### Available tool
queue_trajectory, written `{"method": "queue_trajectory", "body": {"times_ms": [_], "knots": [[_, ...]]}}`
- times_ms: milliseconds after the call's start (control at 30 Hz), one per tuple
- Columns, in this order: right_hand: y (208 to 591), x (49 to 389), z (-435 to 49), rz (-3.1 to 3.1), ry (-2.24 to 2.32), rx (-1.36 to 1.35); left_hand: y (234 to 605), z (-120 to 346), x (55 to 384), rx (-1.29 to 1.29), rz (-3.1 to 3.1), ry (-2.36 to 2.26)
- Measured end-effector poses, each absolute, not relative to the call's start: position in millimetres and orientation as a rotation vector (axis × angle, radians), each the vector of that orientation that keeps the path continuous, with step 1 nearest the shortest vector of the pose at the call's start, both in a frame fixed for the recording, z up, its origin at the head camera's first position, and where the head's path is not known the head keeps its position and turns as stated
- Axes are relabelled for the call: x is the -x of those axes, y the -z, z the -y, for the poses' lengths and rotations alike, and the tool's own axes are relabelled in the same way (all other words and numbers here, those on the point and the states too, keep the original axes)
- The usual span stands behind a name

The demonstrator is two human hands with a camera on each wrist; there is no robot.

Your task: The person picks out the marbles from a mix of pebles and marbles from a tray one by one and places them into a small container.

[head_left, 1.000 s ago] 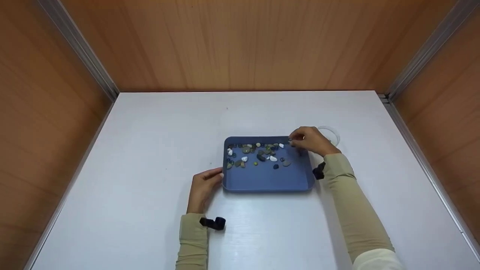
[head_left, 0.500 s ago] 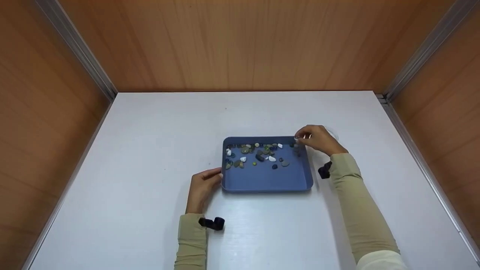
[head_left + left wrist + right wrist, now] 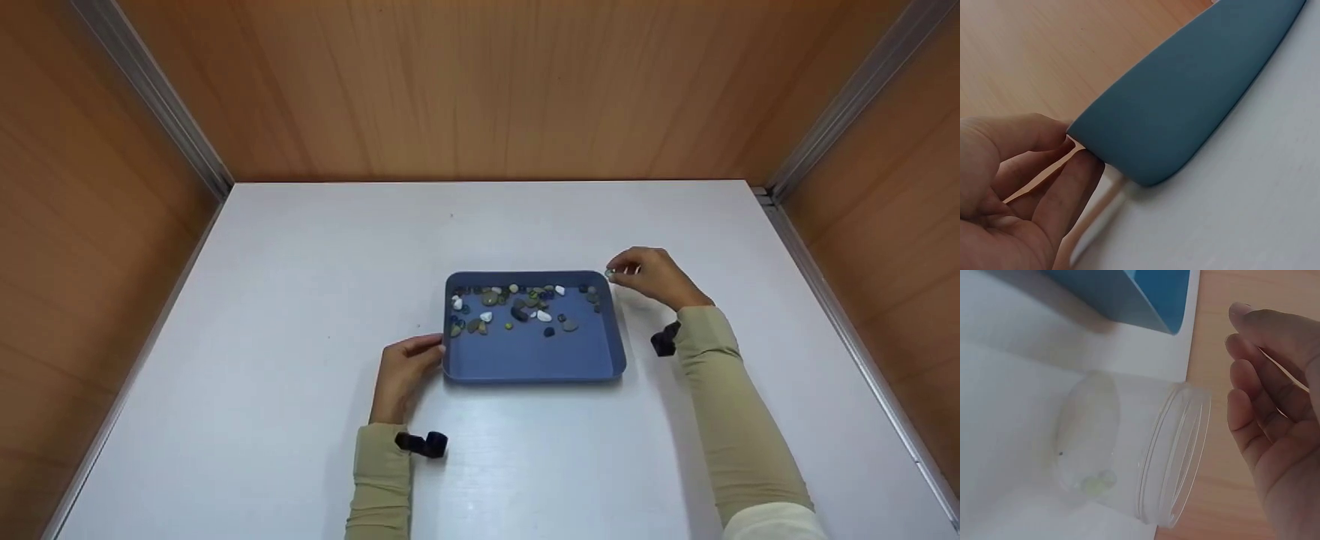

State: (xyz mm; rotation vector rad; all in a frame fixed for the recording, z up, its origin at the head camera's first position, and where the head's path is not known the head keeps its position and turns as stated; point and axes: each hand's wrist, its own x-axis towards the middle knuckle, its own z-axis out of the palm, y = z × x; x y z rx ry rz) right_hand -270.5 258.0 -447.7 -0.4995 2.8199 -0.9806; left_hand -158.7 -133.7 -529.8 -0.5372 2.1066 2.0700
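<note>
A blue tray (image 3: 536, 367) lies on the white table, with several small pebbles (image 3: 490, 299) in grey, white, green and dark tones mostly toward its far side. My left hand (image 3: 405, 373) holds the tray's left edge, thumb and fingers meeting at its rim. My right hand (image 3: 658, 277) is just beyond the far right corner and pinches a small pale pebble (image 3: 610, 274). That pebble does not show in the right wrist view. There, a clear jar (image 3: 1129, 450) stands beside the right hand, with greenish pebbles (image 3: 1099, 484) at its bottom.
Behind the white table (image 3: 337, 247) rises a wooden panel (image 3: 480, 90), with more panels left and right. In the head view the right hand hides most of the jar.
My right hand has moved right, from over the tray's far right part to outside its corner, carrying the small pebble. Dark pebbles there have come into view. The left hand stays put.
</note>
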Motion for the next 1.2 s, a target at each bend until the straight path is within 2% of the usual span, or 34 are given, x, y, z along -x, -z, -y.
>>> {"method": "queue_trajectory", "body": {"times_ms": [1200], "knots": [[452.6, 266.8, -302.4, -2.936, 0.978, 0.379, 526.9, 134.2, 158.7, 0.508, -2.087, -2.077]]}}
